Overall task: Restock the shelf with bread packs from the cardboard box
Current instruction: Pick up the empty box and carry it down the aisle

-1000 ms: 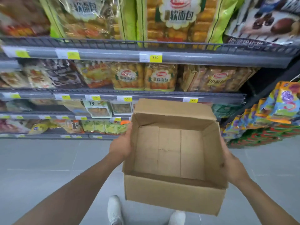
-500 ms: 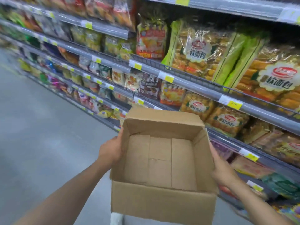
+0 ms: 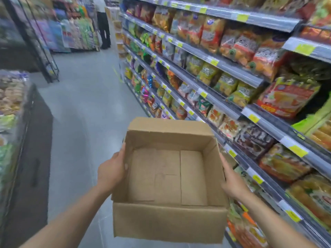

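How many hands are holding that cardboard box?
2. The left hand grips the left wall of the box, thumb over the rim. The right hand presses against the right wall from outside; its fingers are partly hidden.

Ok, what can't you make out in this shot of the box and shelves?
Head view:
- Right hand: fingers hidden behind the cardboard box wall.
- Price tags: print blurred, unreadable.
- Person down the aisle: upper body cut off by the top edge.
- Display on the left: motion-blurred.
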